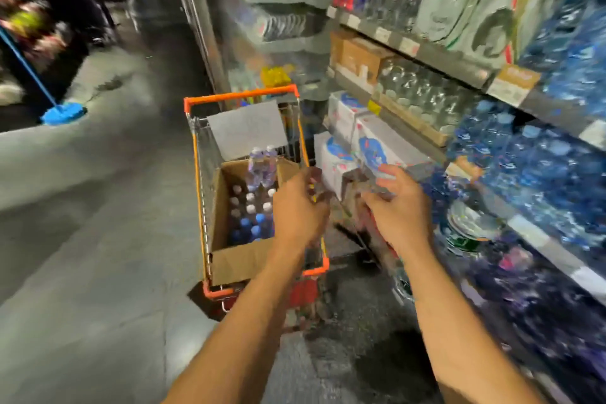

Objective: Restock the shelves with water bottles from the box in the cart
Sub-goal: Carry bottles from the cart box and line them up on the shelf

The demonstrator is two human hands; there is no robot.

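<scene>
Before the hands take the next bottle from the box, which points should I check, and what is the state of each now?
1. Brown cardboard box sits in the orange-rimmed wire cart, flaps open: ok.
2. Capped plastic water bottles remain in the box: ok.
3. Left hand free to take a bottle: cannot tell, blurred.
4. Right hand free: cannot tell, blurred clear thing at its fingers.
5. Grey shelf on the right has room: cannot tell.
6. Grey floor beside the cart unobstructed: ok.

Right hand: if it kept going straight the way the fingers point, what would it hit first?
Probably the white cartons on the low shelf, just beyond the right hand; blur makes depth uncertain.
</scene>
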